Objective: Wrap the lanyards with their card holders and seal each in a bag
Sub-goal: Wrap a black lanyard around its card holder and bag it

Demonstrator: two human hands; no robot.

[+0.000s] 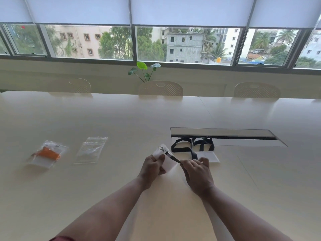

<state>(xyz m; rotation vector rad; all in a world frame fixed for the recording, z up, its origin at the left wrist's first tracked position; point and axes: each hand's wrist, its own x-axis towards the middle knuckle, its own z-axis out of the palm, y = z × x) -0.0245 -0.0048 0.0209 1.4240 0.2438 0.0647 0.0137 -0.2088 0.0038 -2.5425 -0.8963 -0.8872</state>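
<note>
hands working a black lanyard point(189, 146) over the table point(104, 119)
our left hand point(152, 168) pinches the white card holder point(167, 161); our right hand point(198, 173) grips the strap by the clip point(162, 149). an empty zip bag point(90, 150) lies well left.

Across the far edge of the pale counter point(86, 119), three cream perforated chair backs point(160, 88), a leafy green plant point(145, 70) behind the middle one. Set into the counter, a long cable tray recess point(222, 133). Beyond, wide windows point(185, 44) under half-lowered roller blinds point(78, 9), with buildings and trees outside.
</note>
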